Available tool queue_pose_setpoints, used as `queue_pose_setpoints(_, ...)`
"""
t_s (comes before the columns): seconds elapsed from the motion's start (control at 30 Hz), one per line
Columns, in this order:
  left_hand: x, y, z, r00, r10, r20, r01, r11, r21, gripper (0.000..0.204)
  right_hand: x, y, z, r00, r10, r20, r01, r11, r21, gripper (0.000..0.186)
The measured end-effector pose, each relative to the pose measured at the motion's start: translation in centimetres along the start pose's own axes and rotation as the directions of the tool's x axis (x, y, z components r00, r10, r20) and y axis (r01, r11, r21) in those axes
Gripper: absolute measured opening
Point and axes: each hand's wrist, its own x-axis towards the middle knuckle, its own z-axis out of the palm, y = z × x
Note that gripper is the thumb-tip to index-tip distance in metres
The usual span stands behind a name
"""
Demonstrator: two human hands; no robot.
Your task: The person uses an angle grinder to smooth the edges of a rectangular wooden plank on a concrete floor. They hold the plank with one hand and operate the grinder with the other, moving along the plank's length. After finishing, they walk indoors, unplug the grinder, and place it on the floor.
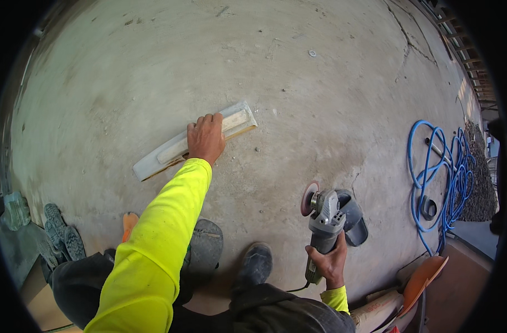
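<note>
My left hand (pixel 207 137) is closed around a long, narrow float (pixel 235 120), a pale grey-white board with a wooden strip along its back. It lies slanted on or just above the concrete floor, its right end farther away. Low on the right, my right hand (pixel 329 260) grips the dark body of a grey angle grinder (pixel 324 230). The grinder's thin round disc (pixel 309 198) points away from me. I cannot tell whether the disc is spinning. A power cord (pixel 299 288) runs from its rear. Behind the grinder is a dark rounded object (pixel 353 217), partly covered.
Tangled blue hose (pixel 459 177) lies at the right, with a dark ring-shaped piece (pixel 428 208) inside it. An orange curved piece (pixel 423 283) sits at the lower right. Patterned gloves (pixel 63 233) rest at the lower left. My dark shoe (pixel 255 263) is on the dusty concrete floor (pixel 209 61).
</note>
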Motion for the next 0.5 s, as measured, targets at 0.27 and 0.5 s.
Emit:
queue_pose_setpoints(0.27, -2.4, -2.4, -4.4, 0.779, 0.617, 0.116, -0.566, 0.770, -0.295, 0.028, 2.3, -2.7, -1.5, 0.959, -0.176, 0.221, 0.237, 0.926, -0.292, 0.066)
queue_pose_setpoints(0.5, -3.9, -2.7, -5.6, 0.776, 0.628, -0.050, -0.621, 0.749, -0.232, 0.032, 1.7, -2.8, 0.2, 0.856, -0.307, 0.416, 0.442, 0.852, -0.282, 0.078)
